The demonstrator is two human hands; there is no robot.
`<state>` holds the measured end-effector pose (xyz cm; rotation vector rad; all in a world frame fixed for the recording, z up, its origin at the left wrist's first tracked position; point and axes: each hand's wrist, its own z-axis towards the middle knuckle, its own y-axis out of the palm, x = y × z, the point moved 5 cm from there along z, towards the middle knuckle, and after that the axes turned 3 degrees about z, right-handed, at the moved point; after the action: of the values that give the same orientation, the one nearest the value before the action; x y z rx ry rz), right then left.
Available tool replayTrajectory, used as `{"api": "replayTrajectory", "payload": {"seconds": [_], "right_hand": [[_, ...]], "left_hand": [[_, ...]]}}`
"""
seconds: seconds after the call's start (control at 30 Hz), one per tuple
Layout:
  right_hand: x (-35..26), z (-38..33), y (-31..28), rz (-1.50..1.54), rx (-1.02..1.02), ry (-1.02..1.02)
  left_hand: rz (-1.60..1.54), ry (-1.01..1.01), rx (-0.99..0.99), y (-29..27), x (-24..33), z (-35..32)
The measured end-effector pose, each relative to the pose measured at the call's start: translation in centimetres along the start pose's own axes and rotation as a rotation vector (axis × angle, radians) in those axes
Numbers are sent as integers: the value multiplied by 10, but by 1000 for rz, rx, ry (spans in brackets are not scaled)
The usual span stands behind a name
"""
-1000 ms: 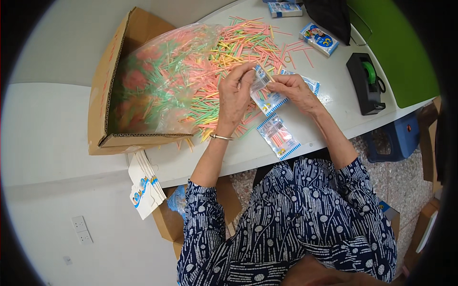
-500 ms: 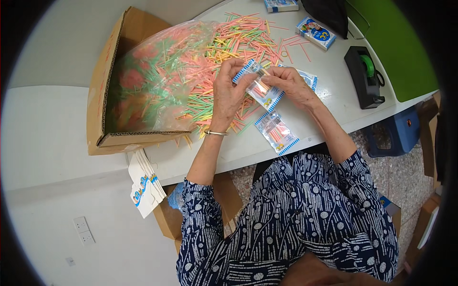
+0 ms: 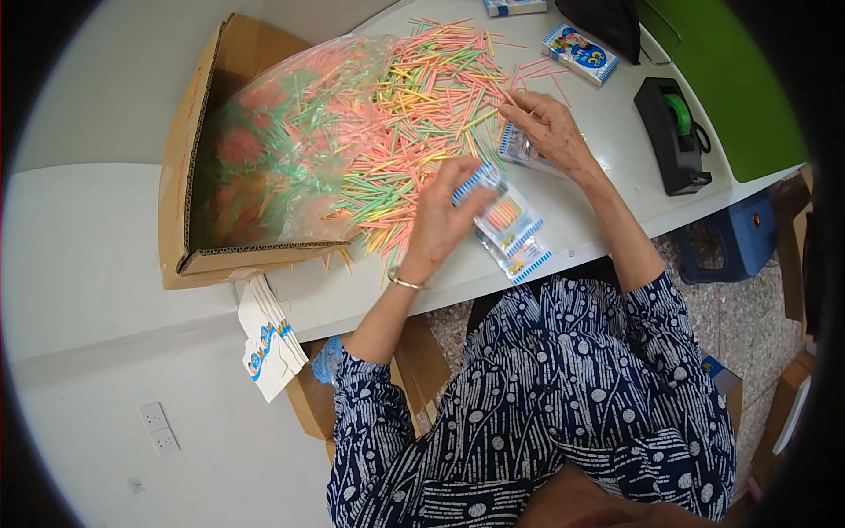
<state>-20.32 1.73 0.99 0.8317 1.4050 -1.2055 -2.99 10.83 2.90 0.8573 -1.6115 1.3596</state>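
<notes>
Overlapping a second packet (image 3: 526, 267) near the person's edge of the tabletop (image 3: 607, 167), a small clear packet (image 3: 504, 209) with blue-and-white striped ends shows a row of pastel sticks (image 3: 507, 214) inside. It looks light, its film likely slick and floppy, the thin contents perhaps prone to snapping if squeezed; a striped end, pinched flat, is probably the safest hold. The left hand (image 3: 443, 214) is blurred, thumb over that packet's side and fingers by its upper end; whether it grips cannot be told. The right hand (image 3: 551, 132) has thumb and fingertips close together above a third packet (image 3: 519, 146), beside a loose heap (image 3: 431, 97) of pink, green and yellow sticks; whether anything is pinched there is unclear. To the left, a clear bag (image 3: 304, 123) of more sticks slopes out of an open cardboard carton (image 3: 179, 176). The white tabletop looks smooth, with a black tape dispenser (image 3: 658, 145) and a printed box (image 3: 581, 55) farther right. Beyond are a blue stool (image 3: 744, 238), speckled floor (image 3: 700, 312) and pale wall (image 3: 88, 378).
</notes>
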Motion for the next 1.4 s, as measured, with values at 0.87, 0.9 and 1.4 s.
{"api": "replayTrajectory", "payload": {"seconds": [0.87, 0.9, 1.4], "right_hand": [[-8, -43, -29, -311, 206, -303], [-9, -43, -28, -310, 206, -303], [14, -41, -52, -54, 174, 1]], "left_hand": [[-167, 182, -15, 20, 24, 78], [-184, 189, -6, 21, 24, 78], [-43, 92, -131, 42, -6, 98]]}}
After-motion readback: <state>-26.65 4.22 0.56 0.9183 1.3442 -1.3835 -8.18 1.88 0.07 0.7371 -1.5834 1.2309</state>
